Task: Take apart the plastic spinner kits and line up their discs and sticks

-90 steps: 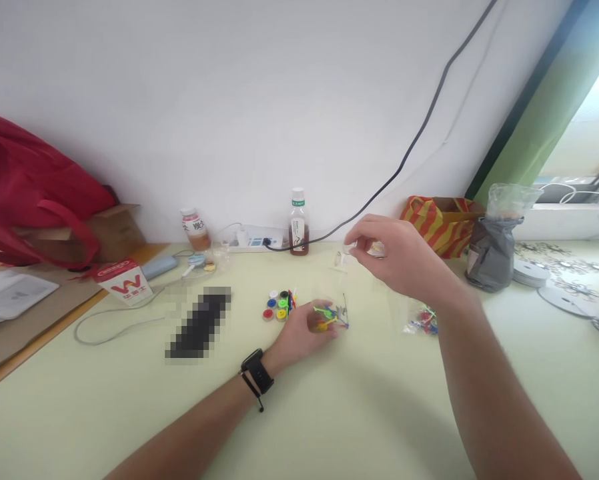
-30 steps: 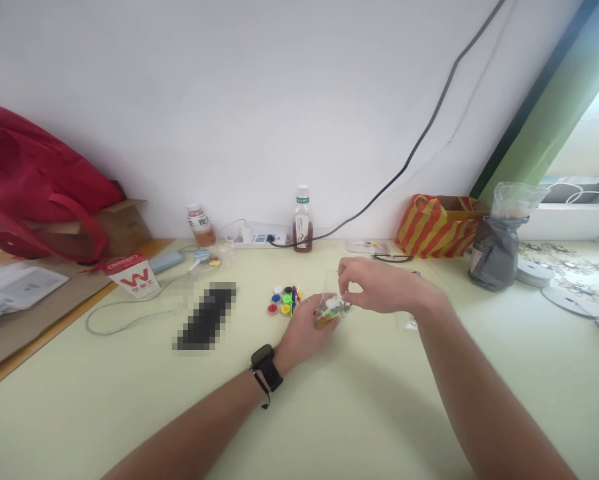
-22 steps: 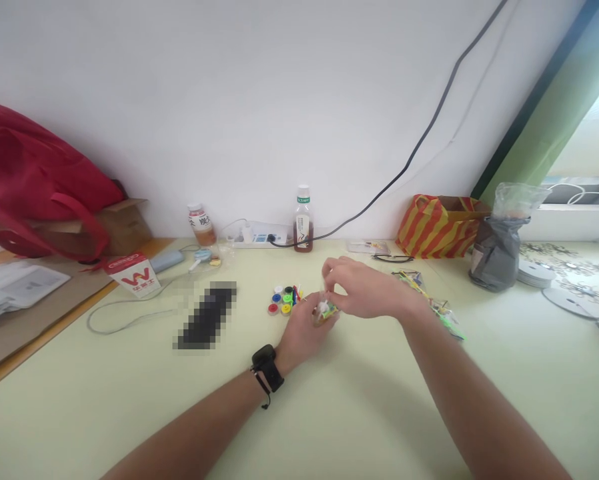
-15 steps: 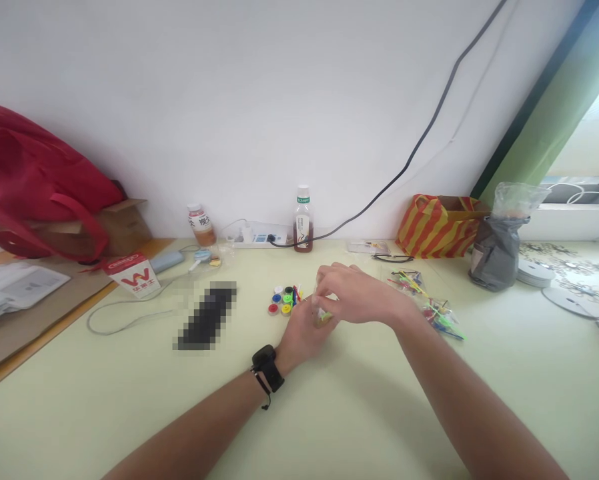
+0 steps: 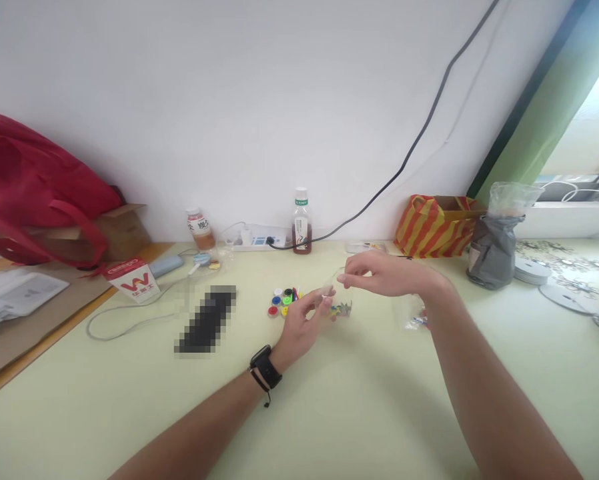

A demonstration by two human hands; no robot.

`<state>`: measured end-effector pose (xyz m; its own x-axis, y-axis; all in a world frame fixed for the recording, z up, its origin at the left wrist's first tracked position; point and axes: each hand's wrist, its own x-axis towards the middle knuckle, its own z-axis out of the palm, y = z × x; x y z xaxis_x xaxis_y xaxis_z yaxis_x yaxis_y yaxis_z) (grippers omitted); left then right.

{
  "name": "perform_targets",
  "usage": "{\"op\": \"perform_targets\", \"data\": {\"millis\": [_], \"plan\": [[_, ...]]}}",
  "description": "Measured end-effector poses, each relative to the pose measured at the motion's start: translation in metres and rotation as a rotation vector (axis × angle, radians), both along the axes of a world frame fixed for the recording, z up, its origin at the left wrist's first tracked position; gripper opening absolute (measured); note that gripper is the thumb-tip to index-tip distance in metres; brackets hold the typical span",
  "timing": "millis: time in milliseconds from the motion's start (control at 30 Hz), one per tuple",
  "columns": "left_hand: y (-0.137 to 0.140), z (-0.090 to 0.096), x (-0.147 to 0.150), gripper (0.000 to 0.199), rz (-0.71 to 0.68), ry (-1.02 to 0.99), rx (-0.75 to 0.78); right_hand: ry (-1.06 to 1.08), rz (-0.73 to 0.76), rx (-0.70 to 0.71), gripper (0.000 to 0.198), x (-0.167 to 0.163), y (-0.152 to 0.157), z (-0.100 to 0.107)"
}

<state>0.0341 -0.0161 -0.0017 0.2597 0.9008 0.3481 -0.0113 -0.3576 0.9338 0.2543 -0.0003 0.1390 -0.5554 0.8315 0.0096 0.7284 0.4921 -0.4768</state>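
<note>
Near the frame's centre, your left hand (image 5: 302,328) pinches the clear bag of colourful pieces (image 5: 340,311), while your right hand (image 5: 379,275) has moved up and rightward, fingertips drawn together, their hold unclear.

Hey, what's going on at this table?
A person is handling a small clear bag of colorful parts. The left hand grips it, and the right hand appears to pinch its clear upper edge. Small round colored pieces lie just beyond the left hand; another clear bag lies farther right, partly hidden.
</note>
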Motion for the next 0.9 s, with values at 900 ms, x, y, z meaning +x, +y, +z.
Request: {"op": "perform_targets", "data": {"millis": [900], "plan": [[-0.014, 0.012, 0.01, 0.059, -0.021, -0.152, -0.313, 0.19, 0.107, -0.069, 0.036, -0.005, -0.007, -0.032]]}}
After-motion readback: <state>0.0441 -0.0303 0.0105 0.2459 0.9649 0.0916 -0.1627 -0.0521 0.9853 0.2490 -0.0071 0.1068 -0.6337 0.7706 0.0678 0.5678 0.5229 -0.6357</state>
